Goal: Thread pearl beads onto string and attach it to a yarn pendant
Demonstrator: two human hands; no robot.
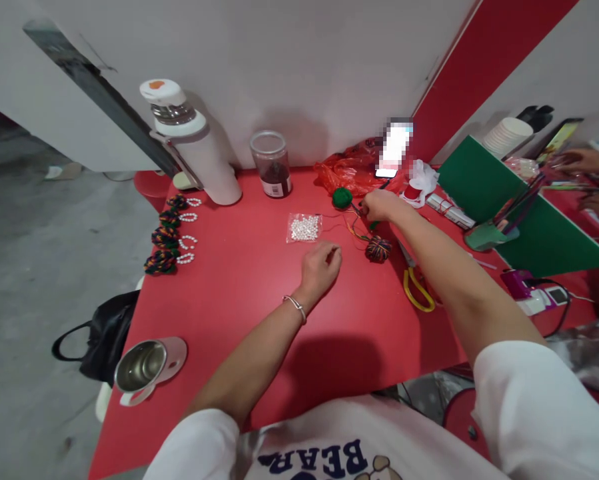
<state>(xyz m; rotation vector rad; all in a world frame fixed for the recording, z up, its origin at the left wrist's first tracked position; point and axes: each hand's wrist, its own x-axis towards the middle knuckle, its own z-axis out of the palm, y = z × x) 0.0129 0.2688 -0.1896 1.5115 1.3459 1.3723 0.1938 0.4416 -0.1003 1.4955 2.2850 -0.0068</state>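
My left hand point(322, 268) rests on the red table with its fingers curled in and nothing visible in them. Just beyond it lies a clear packet of white beads point(305, 229). My right hand point(380, 205) reaches to the back of the table, fingers pinched together beside a green yarn ball point(342, 198); what they hold is too small to make out. Below that hand sits a multicoloured yarn ball point(378, 249), with loose strands around it. Scissors with yellow handles point(418, 291) lie under my right forearm.
At left, several yarn bundles point(165, 237) lie beside white bead loops point(186, 217). A steel-lined mug point(152, 368), white bottle point(199, 153) and jar point(271, 163) stand on the table. A lit phone point(395, 150) leans behind red plastic point(346, 171). Beyond the green divider point(539, 220) is another person's hand point(586, 162).
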